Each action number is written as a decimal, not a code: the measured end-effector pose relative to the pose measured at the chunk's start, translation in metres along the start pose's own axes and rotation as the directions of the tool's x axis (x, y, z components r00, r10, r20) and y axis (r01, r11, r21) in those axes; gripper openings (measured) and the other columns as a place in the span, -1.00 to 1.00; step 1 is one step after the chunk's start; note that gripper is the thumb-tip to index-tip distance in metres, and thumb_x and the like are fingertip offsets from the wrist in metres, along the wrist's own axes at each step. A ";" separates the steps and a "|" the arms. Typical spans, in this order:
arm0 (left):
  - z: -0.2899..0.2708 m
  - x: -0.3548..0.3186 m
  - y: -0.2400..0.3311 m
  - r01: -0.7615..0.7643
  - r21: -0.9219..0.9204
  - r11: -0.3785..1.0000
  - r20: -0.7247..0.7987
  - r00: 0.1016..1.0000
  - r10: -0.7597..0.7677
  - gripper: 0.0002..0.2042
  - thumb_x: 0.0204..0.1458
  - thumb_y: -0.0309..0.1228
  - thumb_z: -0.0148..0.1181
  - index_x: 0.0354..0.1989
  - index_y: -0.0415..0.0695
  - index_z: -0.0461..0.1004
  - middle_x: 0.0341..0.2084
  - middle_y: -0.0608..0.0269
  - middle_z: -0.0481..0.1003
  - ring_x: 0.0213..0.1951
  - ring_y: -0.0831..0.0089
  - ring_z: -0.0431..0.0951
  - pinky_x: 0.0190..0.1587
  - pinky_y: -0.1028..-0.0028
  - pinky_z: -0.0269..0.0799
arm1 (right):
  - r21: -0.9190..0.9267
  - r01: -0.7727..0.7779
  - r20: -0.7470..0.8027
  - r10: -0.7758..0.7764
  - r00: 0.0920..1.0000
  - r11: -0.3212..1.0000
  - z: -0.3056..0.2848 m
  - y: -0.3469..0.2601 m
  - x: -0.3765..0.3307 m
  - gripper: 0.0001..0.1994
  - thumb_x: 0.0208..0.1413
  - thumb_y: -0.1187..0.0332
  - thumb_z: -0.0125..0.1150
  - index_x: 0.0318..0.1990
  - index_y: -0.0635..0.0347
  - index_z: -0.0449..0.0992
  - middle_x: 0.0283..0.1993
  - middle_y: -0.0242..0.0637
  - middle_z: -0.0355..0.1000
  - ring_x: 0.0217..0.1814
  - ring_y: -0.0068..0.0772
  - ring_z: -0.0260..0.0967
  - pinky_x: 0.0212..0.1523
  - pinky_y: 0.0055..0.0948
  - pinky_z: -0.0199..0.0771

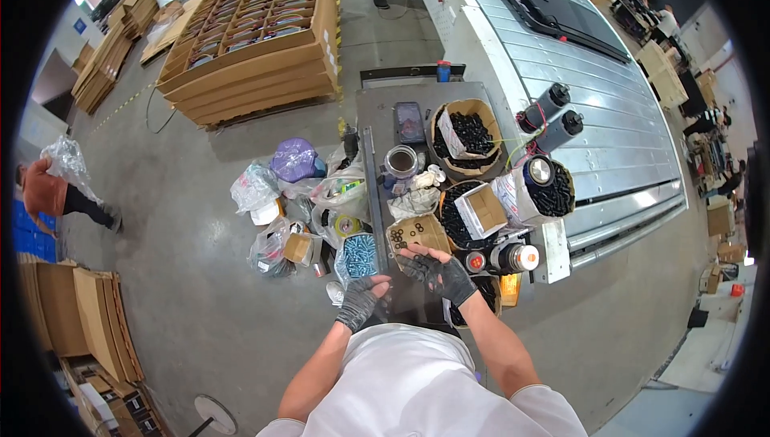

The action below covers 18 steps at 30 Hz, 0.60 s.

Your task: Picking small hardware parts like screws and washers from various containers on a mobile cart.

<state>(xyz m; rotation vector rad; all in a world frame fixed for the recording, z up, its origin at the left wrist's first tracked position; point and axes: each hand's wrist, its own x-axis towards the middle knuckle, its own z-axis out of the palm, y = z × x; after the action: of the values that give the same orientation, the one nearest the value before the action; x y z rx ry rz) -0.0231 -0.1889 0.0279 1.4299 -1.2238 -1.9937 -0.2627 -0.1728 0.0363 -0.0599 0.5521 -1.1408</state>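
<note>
Just ahead of my gloved hands, a small open cardboard box (419, 233) holding a few dark rings sits on the grey metal cart (377, 116). My right hand (439, 270) reaches to its near edge, palm up, fingers loosely spread with the fingertips touching or nearly touching the rim; whether anything lies in the palm I cannot tell. My left hand (361, 296) is lower and to the left, fingers curled in narrow, close to a bag of blue screws (360, 254); whether it pinches anything is too small to see.

Around the box the cart top is crowded: round cardboard tubs of black screws (467, 134), a glass jar (400, 162), white rags, canisters with red and white lids. Plastic bags lie on the concrete floor to the left, a pallet of flat brown cartons (257, 28) stands beyond, and a ribbed metal conveyor (585, 92) runs to the right.

The box is tan, shallow, square, flaps open, with the rings scattered at its left side.
</note>
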 end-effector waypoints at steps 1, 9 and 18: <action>-0.002 0.000 0.002 0.001 0.004 1.000 0.017 1.000 -0.001 -0.77 0.11 -0.41 0.18 -0.09 -0.21 0.56 -0.36 0.32 0.57 -0.30 0.56 0.50 -0.20 0.52 0.42 | 0.002 0.014 -0.009 -0.014 1.000 1.000 -0.001 0.003 -0.006 -0.48 0.25 0.23 -0.10 0.26 0.43 0.18 0.31 0.09 0.17 0.36 -0.05 0.15 0.35 -0.22 0.20; -0.003 -0.003 0.025 -0.102 -0.014 0.995 0.039 0.994 0.103 -0.78 0.08 -0.43 0.21 -0.13 -0.24 0.53 -0.37 0.28 0.56 -0.32 0.55 0.52 -0.24 0.52 0.45 | -0.146 0.067 -0.100 -0.082 0.992 0.987 0.027 0.031 -0.034 -0.53 0.19 0.36 -0.01 0.22 0.38 0.25 0.25 0.00 0.27 0.30 -0.17 0.23 0.33 -0.28 0.19; -0.011 -0.010 0.031 -0.107 -0.014 0.994 0.176 0.979 0.108 -0.82 0.10 -0.42 0.21 -0.18 -0.26 0.54 -0.42 0.31 0.55 -0.38 0.58 0.49 -0.30 0.53 0.43 | -0.136 0.237 -0.277 -0.267 0.923 0.962 0.042 0.066 -0.053 -0.54 0.13 0.42 0.08 0.19 0.37 0.26 0.20 -0.04 0.33 0.19 -0.25 0.33 0.22 -0.38 0.31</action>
<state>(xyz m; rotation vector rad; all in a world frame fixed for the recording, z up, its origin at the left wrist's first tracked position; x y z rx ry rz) -0.0140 -0.2029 0.0575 1.1782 -1.3388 -2.0822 -0.2044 -0.1078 0.0718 -0.0492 0.8860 -1.3846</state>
